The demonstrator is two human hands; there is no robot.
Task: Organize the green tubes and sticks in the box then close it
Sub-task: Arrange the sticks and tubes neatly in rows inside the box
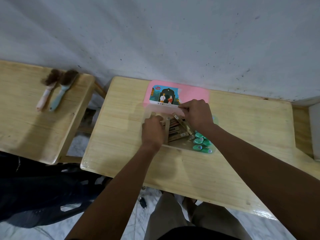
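- Box (174, 147): clear plastic, open, standing on the wooden table (225, 170) near its far edge. It is blurred, so the walls are hard to trace.
- Lid (194, 94): pink with a printed picture label, lying flat just behind the box, against the grey wall (173, 40).
- Sticks (178, 135): slim brown packets inside the box, fanned out and overlapping. Their near ends sit close together and their far ends are spread.
- Green tubes (201, 142): clustered at the right end of the box, caps facing up, just beside the sticks.
- Left hand (153, 130): over the left part of the box, fingers curled down onto the far ends of the sticks. I cannot tell whether it grips one.
- Right hand (198, 114): over the far right part of the box, fingers bunched together and pinching at the far rim. I cannot tell whether stick or rim is held.
- Second table (26, 118): to the left, carrying a pink-handled brush (44, 97) and a blue-handled brush (58, 98) side by side.
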